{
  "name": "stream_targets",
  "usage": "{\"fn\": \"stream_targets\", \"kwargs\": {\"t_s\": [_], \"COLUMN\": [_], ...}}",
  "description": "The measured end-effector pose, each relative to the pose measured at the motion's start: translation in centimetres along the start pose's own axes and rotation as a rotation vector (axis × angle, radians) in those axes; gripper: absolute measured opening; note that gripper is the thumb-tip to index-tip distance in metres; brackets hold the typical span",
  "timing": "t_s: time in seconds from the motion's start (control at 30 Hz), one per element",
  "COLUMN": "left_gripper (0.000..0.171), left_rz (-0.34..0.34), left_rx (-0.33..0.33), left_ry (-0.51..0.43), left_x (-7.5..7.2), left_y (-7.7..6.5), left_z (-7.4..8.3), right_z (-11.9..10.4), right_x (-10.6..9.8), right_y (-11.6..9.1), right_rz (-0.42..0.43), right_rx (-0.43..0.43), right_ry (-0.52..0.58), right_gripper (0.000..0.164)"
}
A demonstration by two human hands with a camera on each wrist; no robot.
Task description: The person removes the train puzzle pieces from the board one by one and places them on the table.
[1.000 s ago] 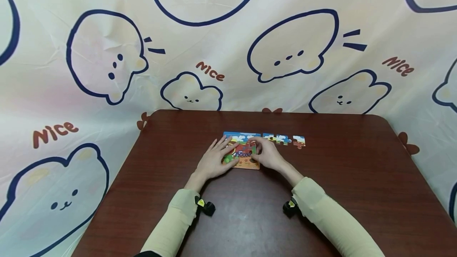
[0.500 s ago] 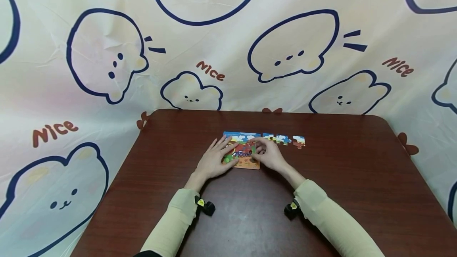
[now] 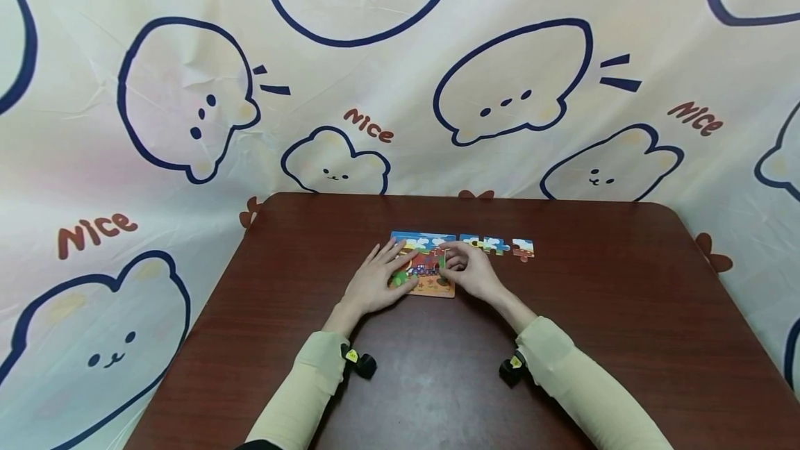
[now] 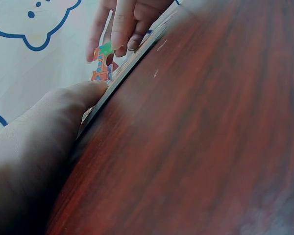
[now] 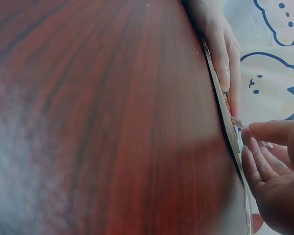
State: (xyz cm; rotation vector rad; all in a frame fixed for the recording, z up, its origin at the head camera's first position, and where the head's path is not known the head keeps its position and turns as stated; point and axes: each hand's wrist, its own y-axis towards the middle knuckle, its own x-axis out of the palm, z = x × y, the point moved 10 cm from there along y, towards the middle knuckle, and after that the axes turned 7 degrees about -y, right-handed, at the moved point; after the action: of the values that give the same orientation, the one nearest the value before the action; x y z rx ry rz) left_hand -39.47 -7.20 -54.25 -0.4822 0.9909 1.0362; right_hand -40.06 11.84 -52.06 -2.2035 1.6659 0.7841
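Note:
A small picture puzzle (image 3: 433, 289) with blue sky, a red vehicle and sandy ground lies flat on the brown table. My left hand (image 3: 370, 285) rests on its left part with fingers spread, the thumb along the near edge. At the right side of the puzzle, my right hand (image 3: 471, 273) pinches a puzzle piece (image 4: 102, 67) between thumb and fingertips. In the left wrist view that piece, red, blue and green, stands tilted up from the puzzle surface. The right hand's fingers hide part of it and the puzzle's right edge.
To the right of the puzzle lie loose puzzle pieces: one (image 3: 470, 238) partly behind the right hand, another (image 3: 496, 246) beside it, and a third (image 3: 523, 247) farther right. The wooden table (image 3: 612, 311) extends around them. A printed cloth (image 3: 412, 75) hangs behind the table.
The right hand has shifted very slightly, still pinching the piece at the puzzle's right side. The left hand and the loose pieces stay where they were.

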Motion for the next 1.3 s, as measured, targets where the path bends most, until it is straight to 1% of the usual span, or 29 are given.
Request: {"fn": "stream_targets", "kwargs": {"t_s": [0.17, 0.3, 0.57, 0.73, 0.87, 1.07, 1.3], "left_gripper": [0.071, 0.071, 0.072, 0.073, 0.072, 0.073, 0.073], "left_rz": [0.009, 0.009, 0.001, -0.005, -0.005, -0.002, -0.004], "left_rx": [0.004, 0.004, 0.006, -0.008, 0.003, -0.003, -0.003], "left_ry": [-0.003, -0.008, -0.006, -0.010, -0.011, -0.010, -0.003], "left_x": [0.0, 0.0, 0.0, 0.0, 0.1, 0.0, 0.1], "left_y": [0.0, 0.0, 0.0, 0.0, -0.1, -0.1, 0.0], "left_z": [0.0, 0.0, 0.1, -0.1, 0.1, -0.1, -0.2], "right_z": [0.2, 0.2, 0.9, 2.1, 3.0, 3.6, 4.3], "right_x": [-0.1, -0.7, -2.7, -4.0, -5.0, -6.4, -8.3], "right_y": [0.0, -0.2, -1.1, -1.9, -2.4, -3.1, -4.0], "right_rz": [0.004, 0.012, 0.049, 0.067, 0.080, 0.090, 0.093], "right_rx": [0.009, 0.014, 0.003, 0.040, 0.068, 0.092, 0.110], "right_ry": [-0.003, 0.010, 0.044, 0.045, 0.045, 0.049, 0.080], "right_gripper": [0.049, 0.050, 0.047, 0.047, 0.048, 0.049, 0.050]}}
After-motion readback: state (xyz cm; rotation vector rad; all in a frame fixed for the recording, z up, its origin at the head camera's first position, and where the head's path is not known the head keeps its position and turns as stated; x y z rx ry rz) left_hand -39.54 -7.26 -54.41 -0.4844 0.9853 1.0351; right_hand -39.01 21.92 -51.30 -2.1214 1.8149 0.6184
